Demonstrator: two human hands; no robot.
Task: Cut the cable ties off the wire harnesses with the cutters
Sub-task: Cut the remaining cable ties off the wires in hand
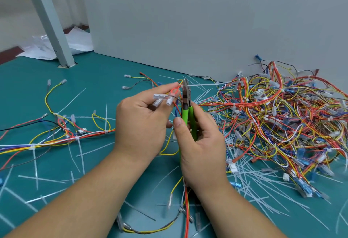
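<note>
My left hand point(143, 122) grips a small wire harness point(174, 94) of red, yellow and blue wires with clear connectors, held up above the green mat. A white cable tie point(202, 85) on it sticks out to the right. My right hand point(199, 143) grips the green-handled cutters point(187, 113), pointing up, with the jaws at the tie's head beside the left fingertips. The harness tail hangs down between my forearms.
A big tangled pile of wire harnesses point(282, 121) lies at the right by a grey wall panel point(188, 21). More harnesses point(62, 134) lie at the left. Cut white ties point(254, 181) litter the green mat point(94, 72). A grey post point(54, 30) stands at the back left.
</note>
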